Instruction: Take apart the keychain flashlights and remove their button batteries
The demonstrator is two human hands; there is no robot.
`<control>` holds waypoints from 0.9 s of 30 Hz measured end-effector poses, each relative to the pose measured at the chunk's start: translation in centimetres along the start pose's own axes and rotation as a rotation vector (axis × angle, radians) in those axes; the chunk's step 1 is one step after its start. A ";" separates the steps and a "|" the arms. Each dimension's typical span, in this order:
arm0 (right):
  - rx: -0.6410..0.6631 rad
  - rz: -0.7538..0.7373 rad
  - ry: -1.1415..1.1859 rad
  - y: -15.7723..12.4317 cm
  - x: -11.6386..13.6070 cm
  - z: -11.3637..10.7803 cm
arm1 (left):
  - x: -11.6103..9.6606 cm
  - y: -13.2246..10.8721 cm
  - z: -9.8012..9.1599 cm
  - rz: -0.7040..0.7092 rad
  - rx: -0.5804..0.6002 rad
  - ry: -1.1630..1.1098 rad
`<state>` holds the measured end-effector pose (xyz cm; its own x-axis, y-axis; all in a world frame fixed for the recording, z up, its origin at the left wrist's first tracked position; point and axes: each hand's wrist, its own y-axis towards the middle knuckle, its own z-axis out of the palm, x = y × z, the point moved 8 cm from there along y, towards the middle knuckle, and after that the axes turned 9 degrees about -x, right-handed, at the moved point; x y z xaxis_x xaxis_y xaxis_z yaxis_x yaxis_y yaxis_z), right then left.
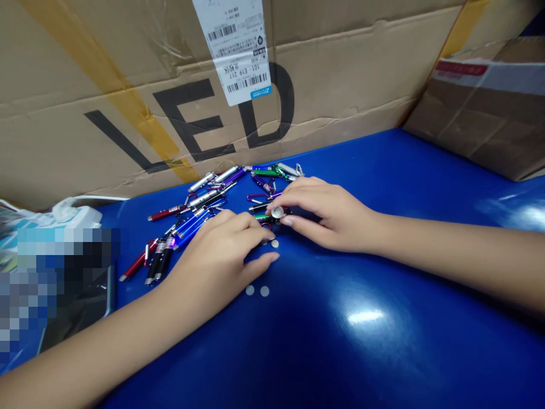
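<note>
The left hand [223, 244] is turned palm down, its fingers parted from the thumb, near a small disc [275, 243] on the worktop [383, 358]; a round silvery piece [277, 212] is pinched in the fingers of the right hand [332, 216].

The left forearm [106, 332] and right forearm [451, 250] are bare as far as they show — slender, smooth in outline, widening gently away from narrow wrists [371, 230]. The left hand [215, 247] and right hand [334, 213] are bare too — slim fingers [296, 199], softly rounded knuckles [223, 220], the nails too small to tell
</note>
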<state>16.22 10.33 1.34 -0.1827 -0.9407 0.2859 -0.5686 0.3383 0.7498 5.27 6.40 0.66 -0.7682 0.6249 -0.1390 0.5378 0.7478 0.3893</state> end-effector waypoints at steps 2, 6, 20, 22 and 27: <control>0.021 0.004 0.002 0.0 0.0 0.3 | 0.3 0.1 0.6 -0.025 0.022 0.002; 0.057 0.001 -0.002 0.0 0.1 0.6 | 0.5 0.3 0.8 -0.035 0.017 -0.037; 0.151 -0.015 0.058 -0.2 0.0 1.4 | -1.6 0.0 -4.8 0.126 -0.417 0.155; 0.148 -0.020 0.058 -0.2 0.1 1.3 | -1.5 0.0 -4.7 0.113 -0.404 0.160; 0.143 -0.026 0.047 -0.2 0.2 1.3 | -1.6 0.1 -4.8 0.127 -0.407 0.168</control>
<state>15.26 10.08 0.47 -0.1307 -0.9458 0.2973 -0.6820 0.3035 0.6654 4.89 4.40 5.33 -0.7687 0.6359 0.0692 0.4770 0.4978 0.7244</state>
